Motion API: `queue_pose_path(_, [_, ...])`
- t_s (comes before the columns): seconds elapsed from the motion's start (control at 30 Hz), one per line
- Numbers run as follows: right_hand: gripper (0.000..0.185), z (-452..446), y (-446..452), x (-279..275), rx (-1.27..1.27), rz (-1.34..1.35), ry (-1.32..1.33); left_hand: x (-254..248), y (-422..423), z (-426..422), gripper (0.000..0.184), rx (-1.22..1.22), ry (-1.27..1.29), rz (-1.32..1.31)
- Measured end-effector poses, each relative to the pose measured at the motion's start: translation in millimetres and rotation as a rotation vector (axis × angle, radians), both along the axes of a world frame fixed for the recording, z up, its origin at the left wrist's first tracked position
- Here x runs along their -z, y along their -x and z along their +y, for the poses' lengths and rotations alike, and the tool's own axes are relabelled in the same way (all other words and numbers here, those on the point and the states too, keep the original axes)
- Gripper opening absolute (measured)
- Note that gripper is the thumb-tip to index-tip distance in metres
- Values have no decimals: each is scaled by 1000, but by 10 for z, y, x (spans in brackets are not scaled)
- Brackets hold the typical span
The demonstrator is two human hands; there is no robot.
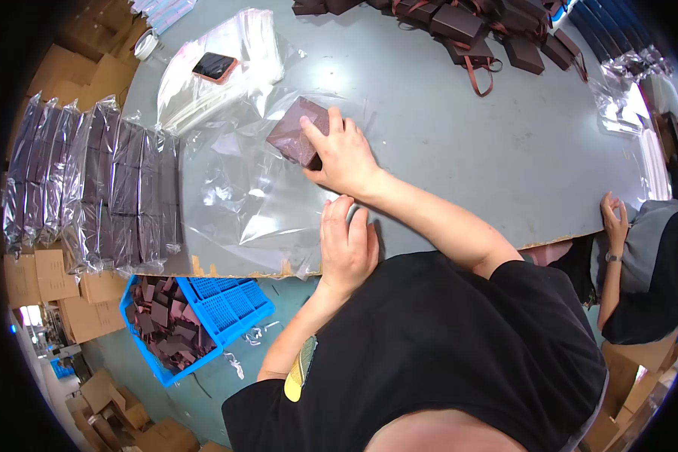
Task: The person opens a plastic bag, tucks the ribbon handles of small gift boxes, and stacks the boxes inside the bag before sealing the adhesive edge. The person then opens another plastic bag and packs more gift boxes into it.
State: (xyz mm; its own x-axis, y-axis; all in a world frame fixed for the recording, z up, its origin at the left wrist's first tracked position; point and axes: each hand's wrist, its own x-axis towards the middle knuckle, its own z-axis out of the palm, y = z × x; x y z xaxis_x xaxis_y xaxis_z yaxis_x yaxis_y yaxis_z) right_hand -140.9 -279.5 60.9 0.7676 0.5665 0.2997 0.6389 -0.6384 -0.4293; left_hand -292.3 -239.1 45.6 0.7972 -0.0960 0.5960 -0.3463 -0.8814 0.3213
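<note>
We find one dark brown, block-shaped box (pixel 288 135) on the grey tabletop (pixel 459 143), left of the scene's centre, turned so that its corner points far. Its right part is covered by the right hand (pixel 344 156), fingers spread over it. Around it and on its near side we note clear plastic film (pixel 237 207), spread out, creased and glossy (we cannot tell whether it encloses the box). The film extends to the near table edge, just beside the left hand (pixel 348 245).
</note>
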Motion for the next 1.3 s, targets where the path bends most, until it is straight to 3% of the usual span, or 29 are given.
queue_pose_path(0.1, [86, -16, -84, -120, -56, 29, 22, -48, -6, -130, 65, -215, 47, 260])
queue_pose_path(0.13, [86, -20, -108, -133, -77, 33, 37, 19, -30, -115, 71, -251, -48, 306])
queue_pose_path(0.27, [87, 59, -190, 39, -166, -34, -42, 175, -166, -10, 76, -272, -182, 347])
queue_pose_path(0.57, [91, 677, -54, 29, -50, 26, -109, -128, 192, 114, 66, -270, -211, 500])
queue_pose_path(0.6, [92, 670, -1, 12, -58, 12, -97, -206, 233, 158, 54, -288, -152, 524])
queue_pose_path(0.7, [93, 639, 161, 105, -85, -104, -79, -482, 345, 469, 44, -183, 116, 699])
queue_pose_path(0.77, [91, 637, 198, 103, -96, -81, -85, -830, 292, 482, 41, -244, 250, 452])
queue_pose_path(0.83, [94, 699, 176, 203, -88, -127, -72, -1186, -62, 480, 43, -416, -94, 46])
queue_pose_path(0.9, [85, 754, 87, 531, -196, -83, -363, -1284, -646, 531, 45, -551, -208, -169])
queue_pose_path(0.97, [70, 662, 74, 288, -306, 153, -551, -1015, -1170, 696, 46, -699, -350, -23])
queue_pose_path(1.03, [51, 717, 80, 314, -172, -62, -385, -805, -1411, 861, 32, -659, -456, 297])
queue_pose_path(1.13, [60, 671, 94, 329, -192, -23, -290, -624, -1436, 933, 17, -512, -416, 254])
queue_pose_path(1.2, [68, 780, 105, 581, -264, -64, -485, -495, -1397, 814, 12, -467, -412, 153])
queue_pose_path(1.23, [73, 759, 131, 448, -216, -126, -392, -538, -1345, 675, 10, -448, -406, 102])
queue_pose_path(1.27, [78, 726, 210, 313, -117, -175, -165, -598, -1237, 494, 10, -355, -559, -8])
queue_pose_path(1.3, [83, 721, 256, 196, -68, -202, -31, -597, -1122, 336, 8, -350, -463, -183])
